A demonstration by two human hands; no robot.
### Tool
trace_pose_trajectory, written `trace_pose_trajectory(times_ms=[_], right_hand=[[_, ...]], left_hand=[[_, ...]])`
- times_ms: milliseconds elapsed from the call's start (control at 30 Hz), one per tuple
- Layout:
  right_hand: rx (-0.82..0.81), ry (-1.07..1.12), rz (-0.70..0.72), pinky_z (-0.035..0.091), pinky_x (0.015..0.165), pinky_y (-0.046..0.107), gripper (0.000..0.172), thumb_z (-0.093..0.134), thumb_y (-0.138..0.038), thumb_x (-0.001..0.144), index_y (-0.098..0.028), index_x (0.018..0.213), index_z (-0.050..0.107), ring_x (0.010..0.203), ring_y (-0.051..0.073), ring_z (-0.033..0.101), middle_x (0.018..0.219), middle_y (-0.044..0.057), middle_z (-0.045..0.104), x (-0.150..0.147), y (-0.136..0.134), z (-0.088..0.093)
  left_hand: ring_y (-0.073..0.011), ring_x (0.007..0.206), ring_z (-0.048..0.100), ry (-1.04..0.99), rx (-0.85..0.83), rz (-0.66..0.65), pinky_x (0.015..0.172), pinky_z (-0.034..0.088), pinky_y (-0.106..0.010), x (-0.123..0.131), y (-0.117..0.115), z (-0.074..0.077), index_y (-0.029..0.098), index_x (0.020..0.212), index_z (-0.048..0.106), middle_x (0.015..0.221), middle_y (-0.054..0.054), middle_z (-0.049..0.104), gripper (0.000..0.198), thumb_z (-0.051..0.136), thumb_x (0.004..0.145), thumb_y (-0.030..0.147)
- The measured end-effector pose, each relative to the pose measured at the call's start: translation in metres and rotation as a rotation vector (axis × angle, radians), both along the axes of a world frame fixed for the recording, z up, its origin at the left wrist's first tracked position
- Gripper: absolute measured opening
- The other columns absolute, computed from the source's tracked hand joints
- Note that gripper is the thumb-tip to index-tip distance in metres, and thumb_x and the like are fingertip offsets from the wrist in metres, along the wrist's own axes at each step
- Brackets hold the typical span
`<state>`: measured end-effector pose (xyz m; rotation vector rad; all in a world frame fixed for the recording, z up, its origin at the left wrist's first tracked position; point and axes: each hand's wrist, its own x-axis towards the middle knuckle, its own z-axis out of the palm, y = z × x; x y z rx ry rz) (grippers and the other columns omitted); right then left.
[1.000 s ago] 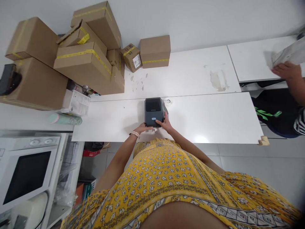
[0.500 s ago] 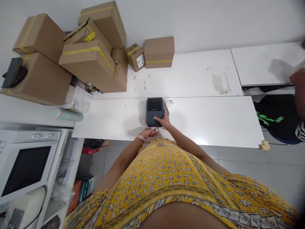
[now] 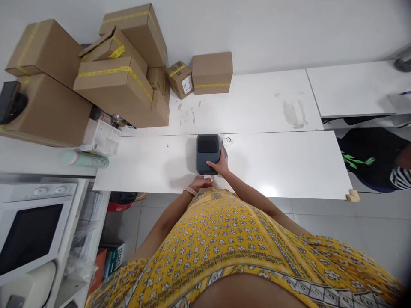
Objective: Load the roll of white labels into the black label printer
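Observation:
A dark grey label printer (image 3: 202,160) with a black window on top sits on the white table (image 3: 272,158). My right hand (image 3: 220,164) grips its right side, the thumb resting on the button on top. From the printer's front edge a short strip of white label paper (image 3: 208,176) sticks out. Just in front of the printer, my left hand (image 3: 201,182) pinches the end of that strip; its fingertips are partly hidden. A pale bracelet (image 3: 190,191) circles the left wrist. Behind the printer's right corner lies a small white item with a dark ring (image 3: 227,140).
Taped cardboard boxes (image 3: 112,81) are stacked at the back left, with smaller boxes (image 3: 212,70) by the wall. A mint-green bottle (image 3: 85,159) lies at the left, above a microwave (image 3: 32,231). At the right a person in black (image 3: 375,154) is close to the table.
More of the white strip shows between the printer and my left hand. My right hand stays on the printer. The other person's arm at the right has dropped lower; the view has shifted slightly.

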<state>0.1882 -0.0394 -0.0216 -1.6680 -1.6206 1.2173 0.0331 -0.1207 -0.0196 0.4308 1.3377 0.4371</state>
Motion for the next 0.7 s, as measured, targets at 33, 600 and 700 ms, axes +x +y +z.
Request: trace_pose_trajectory(times_ms=[33, 600, 700], right_hand=[[-0.044, -0.001, -0.028, 0.043, 0.105, 0.053, 0.126, 0.066, -0.072, 0.067, -0.019, 0.156, -0.004, 0.133, 0.036, 0.045, 0.151, 0.017, 0.038, -0.001, 0.001, 0.001], [-0.064, 0.194, -0.017, 0.04, 0.109, 0.055, 0.118, 0.055, -0.08, 0.073, -0.02, 0.157, -0.002, 0.139, 0.037, 0.039, 0.155, 0.016, 0.032, 0.011, -0.015, 0.007], [-0.129, 0.259, -0.043, 0.034, 0.115, 0.055, 0.106, 0.043, -0.081, 0.08, -0.022, 0.158, 0.0, 0.144, 0.034, 0.032, 0.16, 0.013, 0.025, 0.013, -0.026, 0.018]], left_hand=[[-0.0221, 0.08, 0.07, 0.004, 0.011, -0.042, 0.082, 0.052, -0.034, -0.003, 0.0, 0.0, 0.012, 0.081, 0.068, 0.077, -0.012, 0.073, 0.047, 0.089, 0.056, 0.045], [-0.0189, 0.133, 0.048, 0.382, 0.358, 0.195, 0.097, 0.044, -0.025, -0.017, 0.042, 0.035, 0.017, 0.134, 0.055, 0.145, -0.008, 0.051, 0.052, 0.027, 0.102, 0.046], [-0.0205, 0.129, 0.051, 0.373, 0.43, 0.208, 0.102, 0.042, -0.028, -0.007, 0.041, 0.046, 0.014, 0.133, 0.057, 0.136, -0.009, 0.06, 0.054, 0.029, 0.101, 0.048]])
